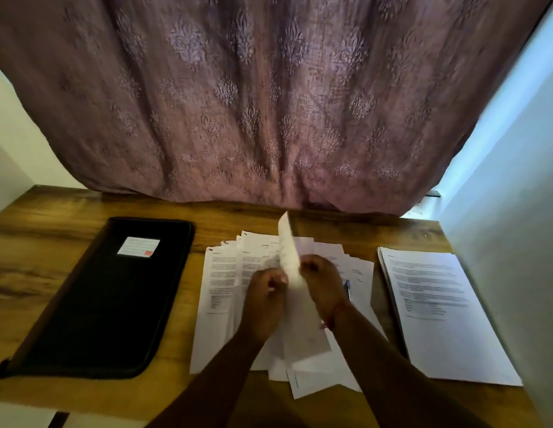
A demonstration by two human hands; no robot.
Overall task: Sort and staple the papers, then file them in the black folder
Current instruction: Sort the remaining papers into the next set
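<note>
Both hands work at the centre of the wooden tabletop (46, 273), over a loose spread of papers (221, 273). The left hand (264, 299) and right hand (323, 284) hold between them a sheet (289, 251) standing nearly edge-on to the camera, its top corner raised toward the curtain. Left fingers are curled and pinch the sheet's left face; right fingers are curled round its right side. The sheet is blurred; its print cannot be read.

The spread of papers lies fanned and overlapping, some corners hanging past the near edge of the tabletop. The forearms cross over the near part of it and hide the sheets beneath. A small dark object (347, 287) shows just beside the right wrist, lying on the papers; what it is cannot be told.

A red thread (331, 319) circles the right wrist.

The black folder (93, 310) lies closed and flat to the left, apart from the spread, with a white label (138, 247) near its far end.

A squared stack of printed pages (439, 310) lies to the right, separate from the spread, close to the pale wall (516, 196).

A mauve patterned curtain (253, 103) hangs behind, its hem on the far edge of the tabletop.
</note>
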